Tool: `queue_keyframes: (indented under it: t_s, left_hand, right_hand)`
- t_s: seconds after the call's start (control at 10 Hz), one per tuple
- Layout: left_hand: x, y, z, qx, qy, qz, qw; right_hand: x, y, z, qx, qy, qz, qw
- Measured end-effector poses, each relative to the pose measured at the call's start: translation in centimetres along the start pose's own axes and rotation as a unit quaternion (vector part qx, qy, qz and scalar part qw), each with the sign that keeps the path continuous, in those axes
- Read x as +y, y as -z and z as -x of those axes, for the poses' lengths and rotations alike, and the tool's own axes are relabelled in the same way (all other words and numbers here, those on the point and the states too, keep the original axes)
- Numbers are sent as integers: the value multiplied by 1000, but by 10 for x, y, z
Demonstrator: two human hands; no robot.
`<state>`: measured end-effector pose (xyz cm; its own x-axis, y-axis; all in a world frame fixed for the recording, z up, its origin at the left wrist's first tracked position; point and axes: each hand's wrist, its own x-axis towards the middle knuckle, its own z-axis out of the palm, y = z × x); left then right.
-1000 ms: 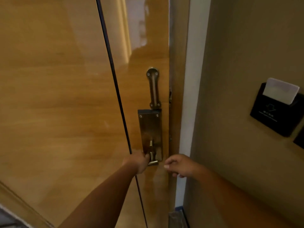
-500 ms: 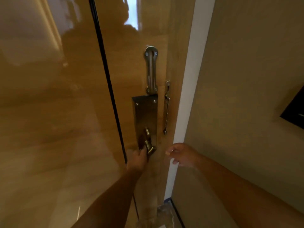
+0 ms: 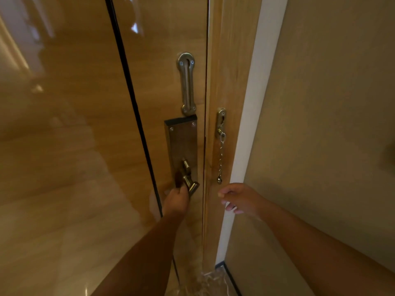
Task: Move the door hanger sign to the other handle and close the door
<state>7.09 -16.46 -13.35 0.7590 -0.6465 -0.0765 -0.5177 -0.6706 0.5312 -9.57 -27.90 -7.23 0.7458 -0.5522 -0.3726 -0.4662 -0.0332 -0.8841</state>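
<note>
A glossy wooden door fills the left and middle of the view, its edge against the wooden frame. My left hand is shut on the brass lever handle, which juts from a dark metal lock plate. My right hand hovers to the right, in front of the frame's white edge, with fingers loosely curled and nothing in them. No door hanger sign is in view.
A metal chain-guard slot is screwed to the door above the lock plate. A short security chain hangs from its bracket on the frame. A beige wall runs along the right. A strip of floor shows at the bottom.
The gap between door and frame has shut, and the chain on the frame has come into view. My left hand stays on the handle. The card holder on the wall has left the view.
</note>
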Motion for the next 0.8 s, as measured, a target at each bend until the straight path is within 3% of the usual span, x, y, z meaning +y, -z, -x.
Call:
queue_keyframes:
  t_s: [0.1,0.2,0.3,0.5,0.7,0.8]
  left_hand:
    - [1,-3,-5,7,19,22,1000]
    - [3,-4,-7,29,76,137,987]
    - [5,-5,-6,72,96,174,977]
    - [7,4,-4,66,74,172,980]
    - [24,52,11,53,4,-98,994]
    - [44,66,27,24,-20,-143,989]
  right_hand:
    - [3,4,-6,5,-4,24,1000]
    - [4,5,-9,6,-8,23,1000]
    - [5,4,-7,4,-7,13,1000]
    - [14,5,15,15,1,6,1000]
    - [14,3,37,44,96,90,990]
    - [8,7,53,58,126,89,986]
